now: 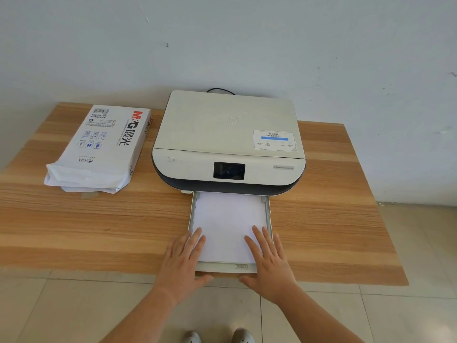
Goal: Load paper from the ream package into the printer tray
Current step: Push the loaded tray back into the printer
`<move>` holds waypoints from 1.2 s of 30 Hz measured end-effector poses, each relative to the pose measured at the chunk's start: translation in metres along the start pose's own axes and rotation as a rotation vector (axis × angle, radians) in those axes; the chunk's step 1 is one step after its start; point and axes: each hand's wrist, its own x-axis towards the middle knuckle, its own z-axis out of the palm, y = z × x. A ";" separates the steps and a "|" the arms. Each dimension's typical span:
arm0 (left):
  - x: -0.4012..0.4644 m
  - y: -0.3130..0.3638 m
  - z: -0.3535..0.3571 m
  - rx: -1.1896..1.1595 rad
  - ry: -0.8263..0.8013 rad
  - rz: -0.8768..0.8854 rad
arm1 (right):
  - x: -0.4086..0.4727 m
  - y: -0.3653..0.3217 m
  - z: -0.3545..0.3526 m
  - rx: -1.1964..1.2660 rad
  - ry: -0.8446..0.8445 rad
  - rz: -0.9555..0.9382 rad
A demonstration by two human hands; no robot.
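Observation:
A white printer point(228, 142) with a dark front band sits at the back middle of the wooden table point(99, 219). Its paper tray point(222, 267) is pulled out toward me, with a stack of white paper point(227, 219) lying flat in it. My left hand point(183, 261) rests flat on the tray's near left corner, fingers on the paper, thumb at the front edge. My right hand point(269, 261) lies flat on the near right corner in the same way. The white ream package point(101, 147), its near end torn open, lies on the table to the printer's left.
The table stands against a pale wall, with a black cable point(220, 90) behind the printer. Bare tabletop lies between the ream package and the tray and to the printer's right. Tiled floor and my shoes point(217, 336) show below the table's near edge.

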 end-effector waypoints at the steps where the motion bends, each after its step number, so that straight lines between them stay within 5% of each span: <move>1: 0.000 0.000 0.000 -0.001 0.010 -0.018 | -0.001 0.000 0.001 -0.002 0.007 0.001; 36: 0.025 -0.009 -0.019 0.063 0.074 0.044 | 0.021 0.016 -0.016 -0.001 0.078 -0.046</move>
